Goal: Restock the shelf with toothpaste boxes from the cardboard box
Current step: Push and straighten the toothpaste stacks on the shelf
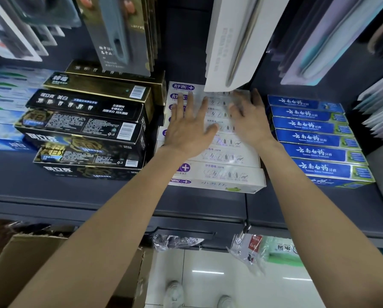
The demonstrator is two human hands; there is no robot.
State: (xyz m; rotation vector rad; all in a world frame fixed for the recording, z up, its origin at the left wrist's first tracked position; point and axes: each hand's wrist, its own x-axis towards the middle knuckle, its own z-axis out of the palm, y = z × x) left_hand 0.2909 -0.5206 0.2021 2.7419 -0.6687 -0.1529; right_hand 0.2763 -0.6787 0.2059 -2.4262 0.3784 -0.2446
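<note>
A stack of white and purple toothpaste boxes (226, 170) lies in the middle of the dark shelf (186, 203). My left hand (187, 127) lies flat on the upper boxes with its fingers straight and spread. My right hand (248, 116) is blurred and reaches over the right part of the same stack with its fingers extended, holding nothing. The cardboard box (41, 263) stands open on the floor at the lower left, partly behind my left forearm; its contents are hidden.
Black and gold toothpaste boxes (86, 130) are stacked to the left, blue ones (315, 138) to the right. Hanging packs, one of them white (235, 41), dangle just above the stack. Bagged goods (248, 250) hang under the shelf. My shoes show on the white tiled floor (208, 274).
</note>
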